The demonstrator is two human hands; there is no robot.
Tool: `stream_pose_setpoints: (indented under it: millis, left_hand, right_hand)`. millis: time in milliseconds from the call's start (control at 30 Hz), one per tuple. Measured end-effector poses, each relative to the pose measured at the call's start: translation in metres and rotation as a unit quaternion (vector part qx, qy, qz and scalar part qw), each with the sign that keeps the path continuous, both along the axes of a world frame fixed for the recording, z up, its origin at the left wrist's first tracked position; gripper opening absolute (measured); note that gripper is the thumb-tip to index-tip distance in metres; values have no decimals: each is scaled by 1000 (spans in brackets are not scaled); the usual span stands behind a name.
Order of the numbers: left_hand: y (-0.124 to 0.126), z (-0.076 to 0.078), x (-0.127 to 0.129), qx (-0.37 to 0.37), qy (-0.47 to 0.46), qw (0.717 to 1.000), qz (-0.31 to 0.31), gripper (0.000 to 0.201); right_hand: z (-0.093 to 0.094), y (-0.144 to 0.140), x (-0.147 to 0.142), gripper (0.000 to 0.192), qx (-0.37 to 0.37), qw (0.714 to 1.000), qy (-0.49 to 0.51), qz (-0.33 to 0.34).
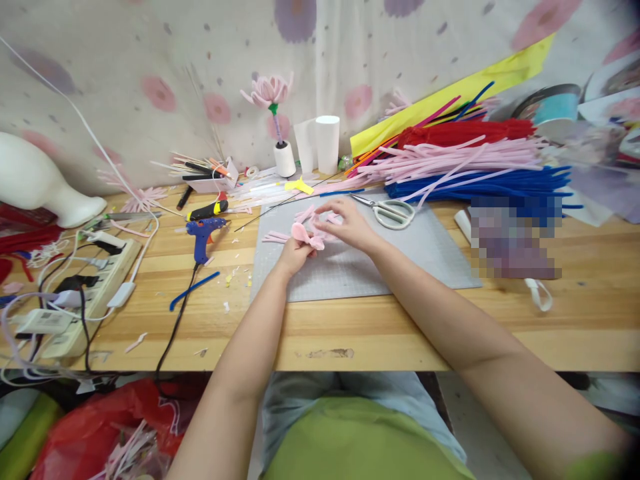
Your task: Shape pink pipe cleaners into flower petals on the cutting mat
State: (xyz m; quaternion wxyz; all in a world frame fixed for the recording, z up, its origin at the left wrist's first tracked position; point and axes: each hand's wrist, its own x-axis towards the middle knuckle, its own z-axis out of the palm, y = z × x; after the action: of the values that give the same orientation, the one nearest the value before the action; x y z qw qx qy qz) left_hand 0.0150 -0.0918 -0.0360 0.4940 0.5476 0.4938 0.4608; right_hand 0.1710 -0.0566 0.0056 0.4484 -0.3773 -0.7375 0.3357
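My left hand holds a small pink pipe-cleaner flower piece made of looped petals, just above the grey cutting mat. My right hand reaches across the mat, and its fingers pinch a pink pipe-cleaner petal among several loose pink petals lying on the mat's far left part. White-handled scissors lie on the mat just right of my right hand.
A blue glue gun with black cord lies left of the mat. A power strip with plugs sits at the far left. Bundles of pink, blue and red pipe cleaners lie at the back right. A finished pink flower stands against the back wall.
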Motion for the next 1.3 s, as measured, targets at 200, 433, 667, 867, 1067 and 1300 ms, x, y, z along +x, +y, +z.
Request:
stream_pose_setpoints:
  millis: [200, 433, 667, 867, 1067, 1300]
  left_hand:
    - [-1, -3, -3, -4, 70, 997, -22, 4]
    - [-4, 4, -5, -5, 25, 995, -95, 22]
    - [-9, 8, -5, -39, -4, 990, -133, 35]
    - [-8, 9, -7, -54, -49, 994, -75, 34]
    - [-5, 7, -8, -36, -86, 996, -13, 37]
    - [-7, 11, -9, -61, -61, 994, -66, 34]
  right_hand:
    - [5, 4, -17, 17, 64, 982, -124, 131]
    - [19, 26, -4, 19, -107, 942, -174, 267]
    - [20, 40, -6, 17, -212, 896, -171, 350]
    - [22, 33, -6, 24, -182, 952, -49, 241]
    - [12, 6, 3, 40, -286, 954, 22, 92]
    - [-16, -11, -17, 34, -274, 948, 140, 84]
